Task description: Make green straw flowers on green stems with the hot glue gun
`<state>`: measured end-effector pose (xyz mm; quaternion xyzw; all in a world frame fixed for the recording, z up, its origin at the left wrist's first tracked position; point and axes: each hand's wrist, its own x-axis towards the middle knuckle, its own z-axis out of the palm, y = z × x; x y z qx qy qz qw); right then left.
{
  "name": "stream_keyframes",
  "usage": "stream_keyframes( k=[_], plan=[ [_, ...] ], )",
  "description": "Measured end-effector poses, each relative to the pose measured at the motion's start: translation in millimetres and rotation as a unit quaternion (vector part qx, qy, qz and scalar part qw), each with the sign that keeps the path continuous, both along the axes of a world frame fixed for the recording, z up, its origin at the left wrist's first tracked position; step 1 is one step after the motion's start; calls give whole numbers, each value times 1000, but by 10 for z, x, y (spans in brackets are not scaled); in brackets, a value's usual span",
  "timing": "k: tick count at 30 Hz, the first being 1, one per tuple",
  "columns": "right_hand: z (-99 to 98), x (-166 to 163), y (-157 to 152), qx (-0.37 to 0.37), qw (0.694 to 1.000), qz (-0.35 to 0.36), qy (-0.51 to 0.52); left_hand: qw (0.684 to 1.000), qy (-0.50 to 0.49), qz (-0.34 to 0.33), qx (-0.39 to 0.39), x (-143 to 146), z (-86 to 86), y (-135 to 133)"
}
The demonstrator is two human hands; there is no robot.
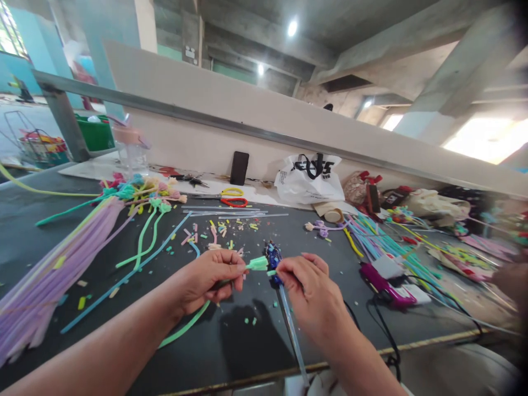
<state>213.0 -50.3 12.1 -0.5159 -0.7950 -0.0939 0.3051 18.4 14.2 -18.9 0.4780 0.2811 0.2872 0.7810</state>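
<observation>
Over the middle of the table, my left hand (pixel 212 275) is closed on a light green cord flower (pixel 258 264), its bunched end pointing right. A green cord (pixel 185 329) trails below that hand; whether it joins the flower is hidden. Close to the flower's tip, my right hand (pixel 311 289) pinches a small green cord piece (pixel 271 273). Between and beyond the hands lies a dark blue glue gun (pixel 273 256), partly hidden by my right fingers. A clear glue stick (pixel 293 335) runs from it toward the table's front edge.
Purple cords (pixel 61 269) with cord flowers (pixel 144 190) lie left. Scissors (pixel 233 198), clear sticks (pixel 235 211) and scattered cord scraps (pixel 223 231) lie ahead. A white bag (pixel 309 179) stands behind. To the right are blue cords (pixel 388 236), a magenta device (pixel 388 286) and another person's blurred hand (pixel 509 280).
</observation>
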Motion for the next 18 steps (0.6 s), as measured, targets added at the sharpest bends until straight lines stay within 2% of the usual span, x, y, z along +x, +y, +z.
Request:
stream_keyframes(
  k=[6,18],
  plan=[
    [-79,-60,-17,39,999,-27,-26,999,18,-16,20,24,-28,-5],
    [-129,-126,-30,22,998,-27,-51,998,42,-23,31,39,-61,-5]
  ],
)
